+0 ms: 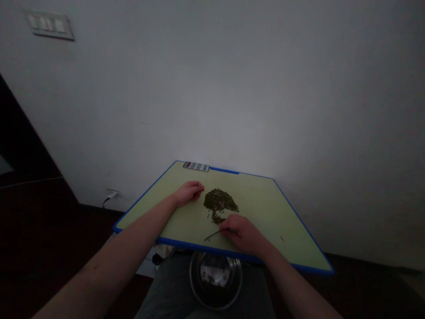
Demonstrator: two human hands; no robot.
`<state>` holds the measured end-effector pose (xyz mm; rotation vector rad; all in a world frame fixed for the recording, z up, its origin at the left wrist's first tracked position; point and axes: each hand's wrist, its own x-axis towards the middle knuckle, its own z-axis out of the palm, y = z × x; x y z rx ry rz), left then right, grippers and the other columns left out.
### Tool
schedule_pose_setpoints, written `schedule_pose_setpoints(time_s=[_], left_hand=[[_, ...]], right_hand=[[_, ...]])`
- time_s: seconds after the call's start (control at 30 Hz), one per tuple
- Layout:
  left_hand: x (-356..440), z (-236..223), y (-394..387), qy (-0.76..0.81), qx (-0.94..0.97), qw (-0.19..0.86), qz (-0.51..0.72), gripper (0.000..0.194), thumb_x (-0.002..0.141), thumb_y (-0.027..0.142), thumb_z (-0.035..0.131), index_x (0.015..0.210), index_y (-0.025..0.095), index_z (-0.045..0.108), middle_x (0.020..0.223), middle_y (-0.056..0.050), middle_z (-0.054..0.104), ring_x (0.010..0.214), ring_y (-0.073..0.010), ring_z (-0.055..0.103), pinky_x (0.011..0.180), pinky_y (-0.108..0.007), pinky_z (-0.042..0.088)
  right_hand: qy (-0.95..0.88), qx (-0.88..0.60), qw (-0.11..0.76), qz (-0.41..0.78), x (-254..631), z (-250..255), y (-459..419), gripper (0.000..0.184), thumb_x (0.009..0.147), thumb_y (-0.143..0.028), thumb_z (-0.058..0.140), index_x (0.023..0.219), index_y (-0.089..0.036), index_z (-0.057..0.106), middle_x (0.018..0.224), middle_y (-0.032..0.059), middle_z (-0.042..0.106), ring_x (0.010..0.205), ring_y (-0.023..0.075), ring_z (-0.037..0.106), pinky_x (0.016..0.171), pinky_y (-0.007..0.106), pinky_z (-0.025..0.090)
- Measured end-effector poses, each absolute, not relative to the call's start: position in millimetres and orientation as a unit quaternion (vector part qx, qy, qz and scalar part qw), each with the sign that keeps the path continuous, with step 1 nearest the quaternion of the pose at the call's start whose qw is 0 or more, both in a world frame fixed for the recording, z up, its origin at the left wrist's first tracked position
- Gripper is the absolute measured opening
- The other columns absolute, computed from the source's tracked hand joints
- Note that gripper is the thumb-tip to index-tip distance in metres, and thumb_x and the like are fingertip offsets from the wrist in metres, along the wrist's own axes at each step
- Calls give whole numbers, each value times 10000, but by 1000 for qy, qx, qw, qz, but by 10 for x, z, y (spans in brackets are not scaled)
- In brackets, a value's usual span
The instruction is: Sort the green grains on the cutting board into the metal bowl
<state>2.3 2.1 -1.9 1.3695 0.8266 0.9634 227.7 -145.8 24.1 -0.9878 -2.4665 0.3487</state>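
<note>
A loose pile of small greenish-brown beans or seeds [219,199] lies on a pale yellow-green tabletop [259,199] with a blue rim. My right hand [241,230] is closed in a pinch at the near side of the pile. From its fingers, thin dark tweezers [212,235] point left toward the table's front edge, a tiny grain near their tip. To the left of the pile, my left hand [189,193] rests on the tabletop with fingers curled. Whether anything is inside those fingers is hidden.
A phone [196,166] lies at the table's back edge, against the wall. Below the front edge, a shiny metal bowl [215,299] sits on my lap. A small dark sliver [282,239] lies at the right. A plug [112,194] is in the wall socket.
</note>
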Motion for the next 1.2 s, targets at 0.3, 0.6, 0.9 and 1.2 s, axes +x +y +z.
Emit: schedule_pose_setpoints(time_s=[0.3, 0.6, 0.9, 1.2], left_hand=[[9, -22, 33, 358, 585, 599, 414, 200, 673, 322, 594, 659, 141, 511, 474, 47, 437, 401, -51, 391, 389, -195, 268], [12, 1, 17, 355, 584, 599, 417, 199, 663, 316, 601, 648, 142, 506, 467, 49, 431, 387, -50, 380, 380, -196, 256], [0, -2, 19, 354, 581, 605, 414, 204, 660, 315, 608, 662, 143, 497, 486, 46, 449, 392, -49, 389, 384, -193, 263], [1, -6, 25, 354, 580, 606, 412, 223, 658, 334, 613, 644, 147, 492, 460, 51, 436, 378, -51, 381, 374, -200, 246]], right_hand=[[-894, -359, 224, 146, 2383, 266, -1568, 167, 858, -222, 449, 858, -185, 612, 783, 28, 609, 783, 143, 519, 735, 268, 387], [-895, -364, 215, 143, 2426, 269, -1602, 225, 875, -275, 415, 840, -184, 618, 768, 40, 600, 780, 154, 517, 732, 284, 391], [-891, -369, 213, 154, 2459, 298, -1641, 169, 857, -236, 454, 842, -184, 614, 757, 24, 597, 770, 139, 517, 726, 261, 383], [-866, -425, 227, 132, 2483, 263, -1685, 181, 855, -241, 445, 904, -195, 613, 800, 35, 608, 780, 156, 522, 729, 284, 385]])
